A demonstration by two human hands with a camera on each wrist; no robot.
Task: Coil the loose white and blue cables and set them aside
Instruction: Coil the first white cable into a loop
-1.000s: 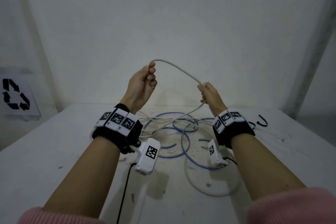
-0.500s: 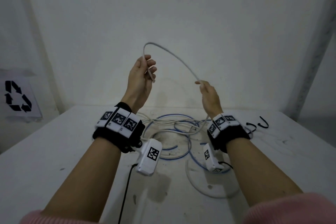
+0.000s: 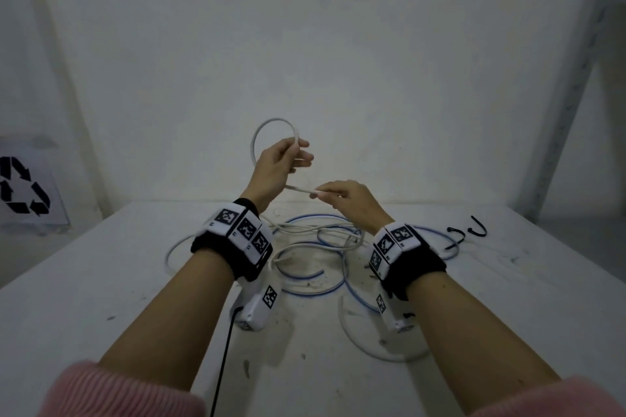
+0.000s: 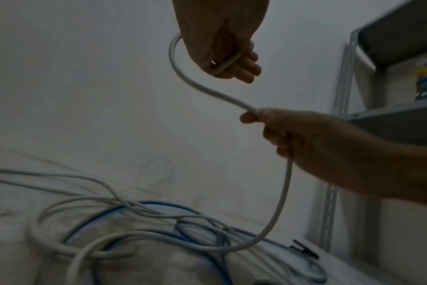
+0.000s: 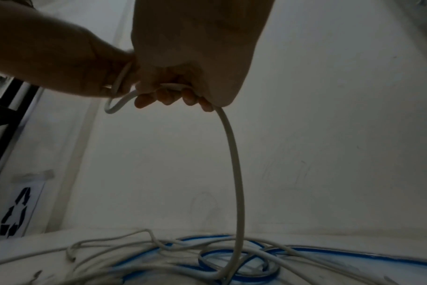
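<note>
A white cable (image 3: 267, 123) arches in a small loop above my left hand (image 3: 283, 159), which grips its end between thumb and fingers (image 4: 246, 65). My right hand (image 3: 342, 195) sits just below and right of the left, fingers curled round the same white cable (image 4: 217, 94), which then drops (image 5: 237, 173) to the table. More white cable (image 3: 305, 245) lies tangled with a blue cable (image 3: 355, 294) on the white table (image 3: 101, 281) beneath both hands. In the right wrist view the blue cable (image 5: 232, 256) forms a ring under the hanging strand.
Two small black hooks (image 3: 469, 230) lie at the table's back right. A metal shelf rack (image 4: 390, 96) stands to the right. A recycling sign (image 3: 23, 191) hangs on the left wall. A black lead (image 3: 223, 359) runs down from my left wrist device.
My hands have come close together and lower. The wide arc of white cable between them has closed into a small loop above my left hand.
</note>
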